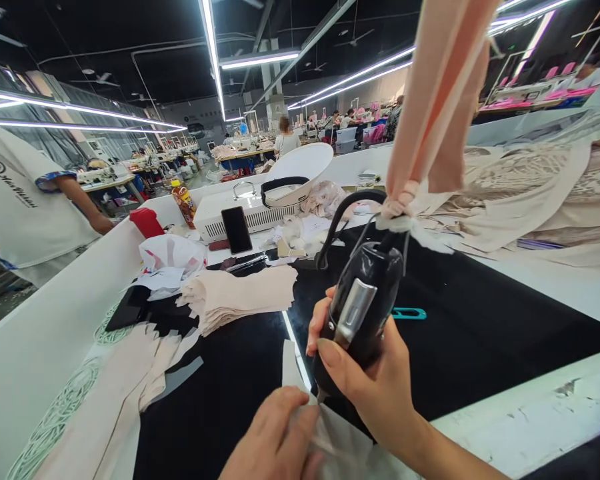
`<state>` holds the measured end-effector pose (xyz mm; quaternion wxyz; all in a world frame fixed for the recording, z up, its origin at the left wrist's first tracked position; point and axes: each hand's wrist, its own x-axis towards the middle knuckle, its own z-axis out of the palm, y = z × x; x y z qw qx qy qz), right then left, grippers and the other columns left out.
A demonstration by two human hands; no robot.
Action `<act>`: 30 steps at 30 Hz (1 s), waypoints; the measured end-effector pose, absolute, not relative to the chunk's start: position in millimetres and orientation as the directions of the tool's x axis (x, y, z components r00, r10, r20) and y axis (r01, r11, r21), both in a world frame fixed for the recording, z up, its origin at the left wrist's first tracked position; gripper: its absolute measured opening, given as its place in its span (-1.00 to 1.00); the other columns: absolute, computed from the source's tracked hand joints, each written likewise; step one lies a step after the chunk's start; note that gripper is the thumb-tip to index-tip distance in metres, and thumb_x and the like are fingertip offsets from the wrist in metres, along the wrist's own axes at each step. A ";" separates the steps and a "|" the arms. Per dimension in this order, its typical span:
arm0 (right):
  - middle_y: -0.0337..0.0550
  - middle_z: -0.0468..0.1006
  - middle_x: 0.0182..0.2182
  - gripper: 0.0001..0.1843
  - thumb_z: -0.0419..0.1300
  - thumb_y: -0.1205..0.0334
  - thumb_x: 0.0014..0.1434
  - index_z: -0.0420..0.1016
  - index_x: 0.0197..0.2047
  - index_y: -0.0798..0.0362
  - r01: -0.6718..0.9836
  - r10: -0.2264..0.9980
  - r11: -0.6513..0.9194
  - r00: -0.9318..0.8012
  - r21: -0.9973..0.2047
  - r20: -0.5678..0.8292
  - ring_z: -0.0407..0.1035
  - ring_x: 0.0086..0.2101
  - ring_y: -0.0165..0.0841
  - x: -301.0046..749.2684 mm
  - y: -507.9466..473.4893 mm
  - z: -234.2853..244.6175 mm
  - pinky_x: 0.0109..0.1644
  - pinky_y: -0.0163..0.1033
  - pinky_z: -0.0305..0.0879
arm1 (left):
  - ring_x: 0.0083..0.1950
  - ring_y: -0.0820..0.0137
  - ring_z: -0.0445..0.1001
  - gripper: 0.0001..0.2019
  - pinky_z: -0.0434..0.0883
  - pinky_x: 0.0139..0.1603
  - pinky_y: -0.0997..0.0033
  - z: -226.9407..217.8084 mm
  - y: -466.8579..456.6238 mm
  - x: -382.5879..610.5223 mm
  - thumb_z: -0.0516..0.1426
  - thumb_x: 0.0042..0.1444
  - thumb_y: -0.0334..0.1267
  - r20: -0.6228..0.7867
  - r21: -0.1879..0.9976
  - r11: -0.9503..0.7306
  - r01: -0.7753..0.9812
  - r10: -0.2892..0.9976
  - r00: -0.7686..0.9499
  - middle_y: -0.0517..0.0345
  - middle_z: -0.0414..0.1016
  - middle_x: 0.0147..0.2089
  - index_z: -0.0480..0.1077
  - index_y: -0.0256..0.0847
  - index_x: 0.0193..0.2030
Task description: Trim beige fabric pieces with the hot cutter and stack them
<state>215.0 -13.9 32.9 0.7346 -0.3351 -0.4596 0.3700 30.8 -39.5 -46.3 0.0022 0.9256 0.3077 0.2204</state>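
Observation:
My right hand [367, 373] is wrapped round a black handheld tool [363, 313] with a silver trigger plate, its tip pointing down at a thin pale piece of fabric [330, 433] on the black work surface [480, 333]. A black cord [340, 217] loops from the tool's top, which hangs from a pink fabric strip [435, 107] tied above it. My left hand [275, 440] lies flat on the pale fabric beside the tool tip, pressing it down.
A stack of beige fabric pieces [235, 297] lies to the left, with more cut pieces [120, 393] nearer. A phone [237, 229] leans on a white machine [240, 213]. Teal clippers [409, 313] lie to the right. A person in a white shirt [25, 200] stands at left.

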 end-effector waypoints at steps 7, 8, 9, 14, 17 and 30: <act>-0.32 0.49 -0.46 -0.73 0.44 0.20 0.20 0.39 -0.19 -0.09 -0.213 0.856 0.496 0.285 -0.842 0.432 0.36 -0.50 -0.39 217.2 -13.8 25.7 -0.42 -0.28 0.47 | 0.10 0.36 0.62 -0.71 0.60 0.19 0.42 -8.3 9.6 28.5 0.02 0.49 -0.42 0.373 0.399 -0.831 0.387 0.533 0.759 0.04 0.60 0.08 0.50 -0.13 0.17; -0.33 0.48 -0.47 -0.72 0.44 0.20 0.20 0.38 -0.20 -0.09 -0.217 0.856 0.496 0.285 -0.841 0.431 0.36 -0.50 -0.39 217.0 -13.9 26.0 -0.42 -0.28 0.47 | 0.07 0.36 0.63 -0.71 0.61 0.16 0.43 -9.3 12.4 27.6 0.02 0.50 -0.42 0.361 0.412 -0.829 0.377 0.529 0.768 0.05 0.61 0.06 0.51 -0.13 0.15; -0.33 0.46 -0.47 -0.72 0.44 0.20 0.20 0.38 -0.20 -0.09 -0.221 0.858 0.494 0.283 -0.841 0.429 0.35 -0.51 -0.39 216.8 -14.1 26.7 -0.43 -0.29 0.46 | 0.05 0.37 0.63 -0.72 0.61 0.13 0.44 -10.7 14.3 26.4 0.01 0.51 -0.41 0.350 0.415 -0.832 0.369 0.521 0.779 0.05 0.62 0.05 0.52 -0.13 0.14; -0.38 0.41 -0.51 -0.72 0.41 0.28 0.17 0.36 -0.22 -0.10 -0.217 0.854 0.499 0.286 -0.839 0.435 0.30 -0.53 -0.42 215.4 -15.5 32.2 -0.48 -0.34 0.40 | 0.06 0.35 0.63 -0.73 0.60 0.19 0.38 -15.1 18.4 18.5 0.01 0.55 -0.37 0.336 0.376 -0.858 0.349 0.478 0.812 0.03 0.64 0.05 0.55 -0.16 0.08; -0.40 0.37 -0.52 -0.71 0.39 0.31 0.14 0.33 -0.25 -0.10 -0.218 0.845 0.513 0.300 -0.830 0.443 0.28 -0.54 -0.43 214.8 -15.8 35.1 -0.50 -0.35 0.38 | 0.07 0.35 0.64 -0.73 0.60 0.17 0.42 -14.8 19.6 15.2 0.01 0.55 -0.37 0.339 0.368 -0.870 0.330 0.455 0.823 0.01 0.65 0.07 0.55 -0.17 0.12; -0.32 0.49 -0.45 -0.71 0.41 0.35 0.15 0.38 -0.22 -0.09 -0.185 0.828 0.535 0.311 -0.824 0.467 0.37 -0.52 -0.42 214.7 -14.6 33.3 -0.44 -0.33 0.49 | 0.29 0.22 0.58 -0.72 0.55 0.32 0.23 -16.7 22.6 7.2 0.01 0.59 -0.23 0.254 0.212 -0.921 0.326 0.374 0.892 -0.08 0.58 0.22 0.48 -0.18 0.23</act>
